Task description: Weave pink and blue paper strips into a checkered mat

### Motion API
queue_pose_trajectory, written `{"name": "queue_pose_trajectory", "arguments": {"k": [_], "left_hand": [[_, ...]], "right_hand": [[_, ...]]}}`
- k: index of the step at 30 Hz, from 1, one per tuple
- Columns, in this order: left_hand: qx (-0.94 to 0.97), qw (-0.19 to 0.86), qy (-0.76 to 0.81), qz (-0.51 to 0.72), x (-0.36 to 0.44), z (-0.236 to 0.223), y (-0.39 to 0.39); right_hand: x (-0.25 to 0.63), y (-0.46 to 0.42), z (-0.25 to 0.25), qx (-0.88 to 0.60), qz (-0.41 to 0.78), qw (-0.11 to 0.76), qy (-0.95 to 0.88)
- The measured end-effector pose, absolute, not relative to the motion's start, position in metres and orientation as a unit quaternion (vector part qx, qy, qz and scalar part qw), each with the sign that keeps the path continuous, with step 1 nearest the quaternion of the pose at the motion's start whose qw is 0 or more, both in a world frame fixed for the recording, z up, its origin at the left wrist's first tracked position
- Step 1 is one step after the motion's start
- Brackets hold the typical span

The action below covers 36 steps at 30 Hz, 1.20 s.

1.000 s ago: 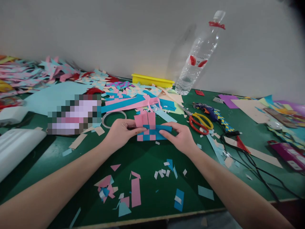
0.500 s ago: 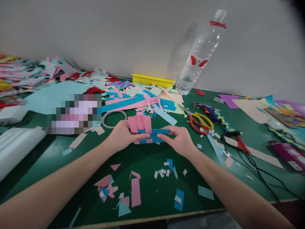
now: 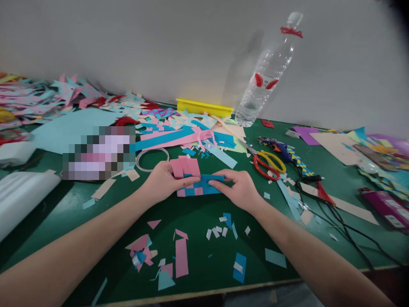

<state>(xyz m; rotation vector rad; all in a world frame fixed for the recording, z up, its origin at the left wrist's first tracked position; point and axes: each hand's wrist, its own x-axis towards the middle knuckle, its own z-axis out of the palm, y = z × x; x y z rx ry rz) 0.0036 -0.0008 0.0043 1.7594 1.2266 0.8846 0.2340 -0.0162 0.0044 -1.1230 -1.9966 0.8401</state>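
Note:
Between my two hands, just above the green table, is a small woven piece of pink and blue paper strips (image 3: 198, 191). My left hand (image 3: 161, 179) pinches its left side, thumb in front and the fingers hidden behind. Pink strip ends stand up side by side from its upper left. At the right, my right hand (image 3: 238, 187) holds the blue strip ends between thumb and fingers. A checker pattern of pink and blue shows along the lower edge.
Scissors (image 3: 270, 164) with red and yellow handles lie right of my hands. A roll of tape (image 3: 152, 160) lies to the left, near a blurred-out phone (image 3: 99, 155). A plastic bottle (image 3: 265, 76) stands against the wall. Paper scraps (image 3: 182, 258) lie in front; black cables (image 3: 341, 221) run at right.
The woven piece has tilted and dropped slightly, so more of its checkered lower part shows. The pink strip ends lean lower. Both hands keep their hold.

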Motion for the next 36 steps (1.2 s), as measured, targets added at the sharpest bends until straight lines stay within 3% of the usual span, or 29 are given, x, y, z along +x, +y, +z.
{"name": "queue_pose_trajectory", "arguments": {"k": [21,30,36], "left_hand": [[0.708,0.343,0.499,0.364,-0.0032,-0.0035,0.0026],[0.688,0.34,0.507,0.392,-0.0013,0.0006,0.0006],[0.696,0.349,0.472,0.414,-0.0001,0.0042,-0.0013]], "right_hand": [[0.2351,-0.0143,0.002,-0.464,0.324,0.344,-0.749],[0.2356,-0.0123,0.0042,-0.451,0.45,0.402,-0.658],[0.2352,-0.0134,0.0031,-0.416,0.473,0.343,-0.697]]}}
